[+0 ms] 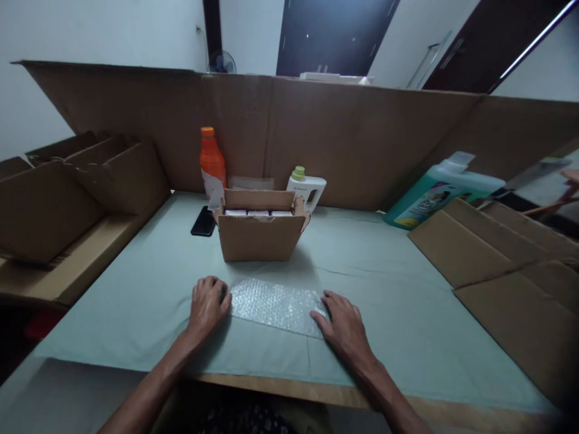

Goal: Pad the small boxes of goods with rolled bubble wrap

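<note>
Left hand (208, 304) and right hand (344, 325): bare, no gloves, rings or watch seen. Both forearms bare to the frame edge; no sleeves in view.

A clear bubble wrap sheet (275, 305), dotted all over with small shiny bubbles, lies on a pale mint-green cloth (384, 283) that covers the worktop (289, 389), whose bare edge is light wood-brown. Behind the sheet stands a plain brown cardboard box (260, 232) with white packs showing inside. Left of the box lies a black phone (203, 222). Behind the box an orange bottle (212, 164) has an orange cap and white label; a white bottle (307, 188) has a yellow-green cap. Far right of the box lies a teal-green jug (441, 191) with a colourful label. The surrounding cardboard wall (362, 138) is brown.
</note>
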### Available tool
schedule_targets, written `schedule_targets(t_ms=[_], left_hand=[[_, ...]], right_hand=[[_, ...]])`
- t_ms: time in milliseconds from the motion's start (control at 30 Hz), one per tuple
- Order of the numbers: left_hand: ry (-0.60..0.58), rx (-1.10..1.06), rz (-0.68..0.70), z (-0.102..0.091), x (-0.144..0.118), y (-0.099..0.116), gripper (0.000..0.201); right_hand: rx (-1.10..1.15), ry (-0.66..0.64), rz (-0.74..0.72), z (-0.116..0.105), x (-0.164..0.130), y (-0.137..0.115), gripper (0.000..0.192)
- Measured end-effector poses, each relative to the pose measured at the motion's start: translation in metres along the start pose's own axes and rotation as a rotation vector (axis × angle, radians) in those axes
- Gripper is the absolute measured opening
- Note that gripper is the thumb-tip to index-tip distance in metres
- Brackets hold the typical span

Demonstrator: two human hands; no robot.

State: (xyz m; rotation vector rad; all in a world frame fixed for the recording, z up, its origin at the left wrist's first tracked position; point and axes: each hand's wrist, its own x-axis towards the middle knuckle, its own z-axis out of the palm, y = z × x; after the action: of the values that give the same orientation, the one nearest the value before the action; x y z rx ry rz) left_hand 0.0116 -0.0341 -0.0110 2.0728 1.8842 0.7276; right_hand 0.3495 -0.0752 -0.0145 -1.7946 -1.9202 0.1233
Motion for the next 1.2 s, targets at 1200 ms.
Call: schedule_targets(t_ms=[1200], left_hand=[[-0.277, 0.402, 0.295, -0.147, 0.191, 0.085, 0.030]], right_hand=[[-0.167, -0.424, -0.214, -0.114, 0.253, -0.102, 0.030]])
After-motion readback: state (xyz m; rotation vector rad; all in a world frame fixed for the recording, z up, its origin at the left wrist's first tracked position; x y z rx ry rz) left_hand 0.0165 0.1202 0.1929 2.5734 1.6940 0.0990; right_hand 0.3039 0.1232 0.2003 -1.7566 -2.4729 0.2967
